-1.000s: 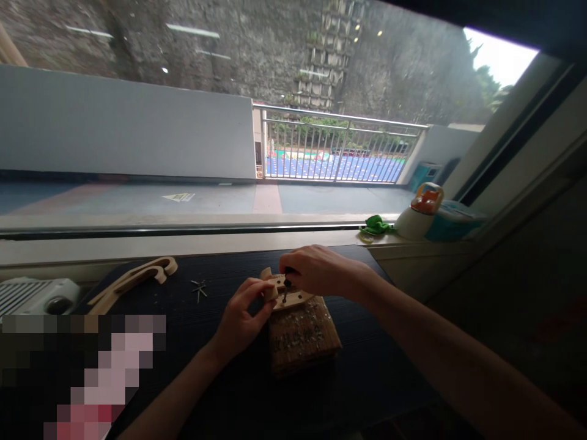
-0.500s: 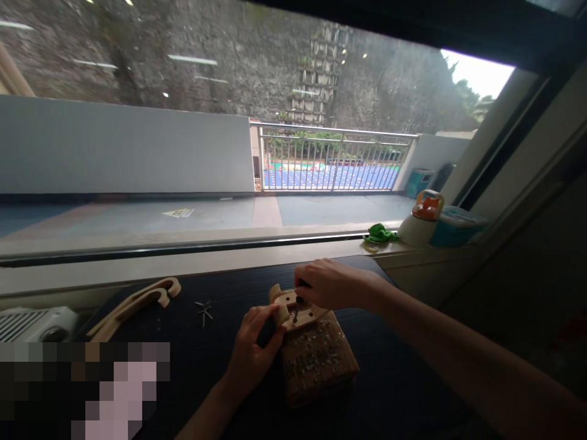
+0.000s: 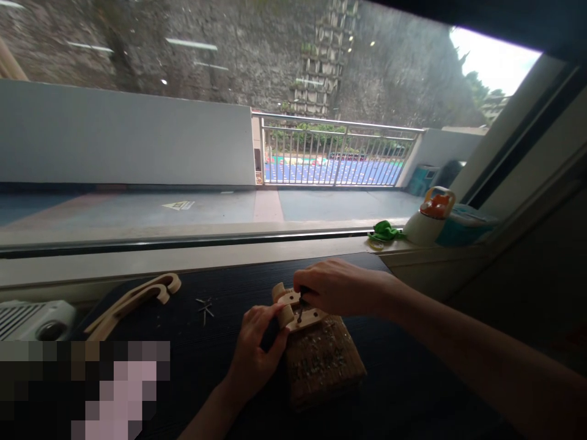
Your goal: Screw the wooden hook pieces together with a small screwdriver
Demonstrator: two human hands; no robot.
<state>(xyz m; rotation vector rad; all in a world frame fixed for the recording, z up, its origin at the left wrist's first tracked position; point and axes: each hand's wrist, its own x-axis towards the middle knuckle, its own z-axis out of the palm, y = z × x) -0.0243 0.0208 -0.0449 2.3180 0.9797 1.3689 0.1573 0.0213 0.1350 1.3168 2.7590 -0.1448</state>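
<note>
A pale wooden piece [image 3: 308, 319] with dark round holes and rounded ends lies on the far end of a brown block [image 3: 325, 366] that has dark writing on top. My left hand [image 3: 259, 339] is closed on the near rounded end of the wooden piece, thumb and fingers on either side. Above the piece, my right hand [image 3: 328, 284] grips a screwdriver [image 3: 300, 310] with a dark handle, mostly covered by the fingers. Its shaft points down at the wood; the tip's exact contact is too small to tell.
Several small screws [image 3: 205, 310] lie on the dark table [image 3: 192, 360] left of my hands. Two curved wooden strips [image 3: 137, 299] lie farther left, near a white appliance [image 3: 39, 319]. A green cloth [image 3: 384, 231] and a white jug [image 3: 422, 226] stand on the windowsill.
The view has shifted slightly, so the hands, block and wooden piece appear a little farther right. Both hands keep their hold, and the screwdriver stays over the same part of the wood.
</note>
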